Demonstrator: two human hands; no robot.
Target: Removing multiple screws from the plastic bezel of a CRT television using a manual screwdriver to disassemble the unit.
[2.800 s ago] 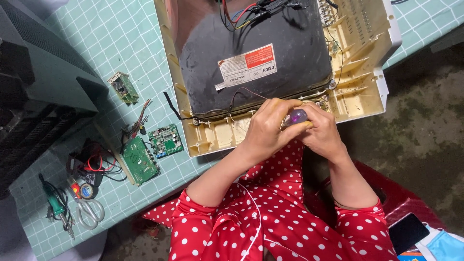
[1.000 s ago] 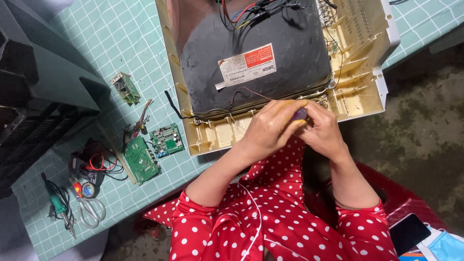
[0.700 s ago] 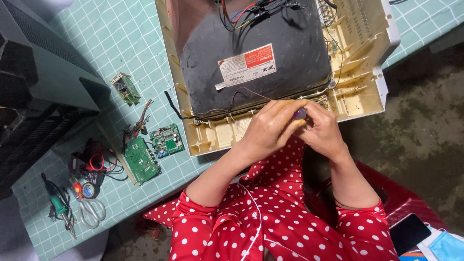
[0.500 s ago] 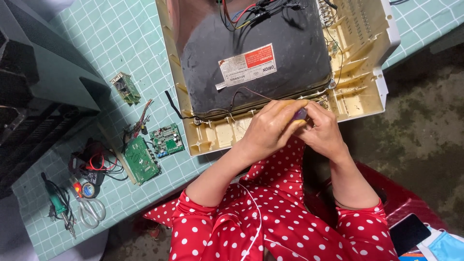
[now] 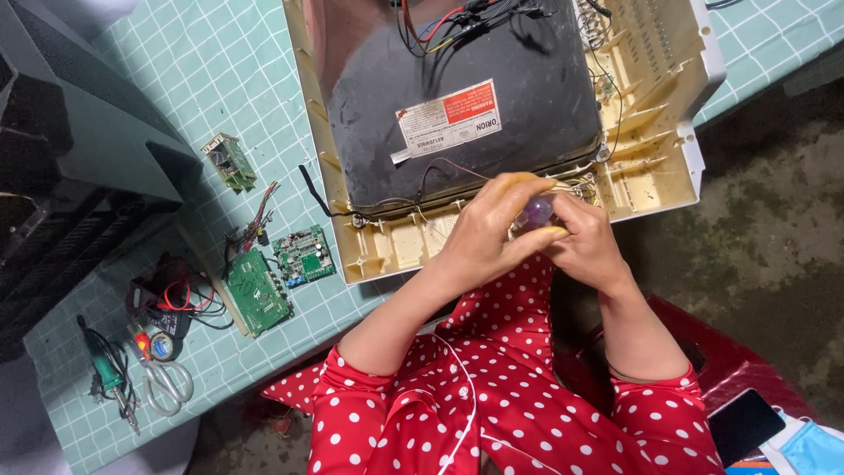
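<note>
Both my hands meet at the front rim of an opened cream television casing [image 5: 664,167] that holds a dark picture tube [image 5: 466,105]. My left hand [image 5: 488,237] and my right hand [image 5: 585,242] wrap together around a purple screwdriver handle [image 5: 536,211]. Only the rounded top of the handle shows between my fingers. The shaft and tip are hidden under my hands. A thin wire runs along the tube's lower edge just beyond my fingers.
Green circuit boards [image 5: 277,273] and a smaller board [image 5: 229,160] lie on the teal gridded mat [image 5: 176,62]. A soldering iron [image 5: 110,378], scissors [image 5: 167,387] and a black-and-red cable bundle [image 5: 171,295] sit at the left. A dark casing [image 5: 79,149] fills the far left. A phone [image 5: 745,424] lies on a red stool.
My hands have closed more tightly over the purple handle, so less of it shows than 2.8 s ago. They stay at the same spot on the casing rim.
</note>
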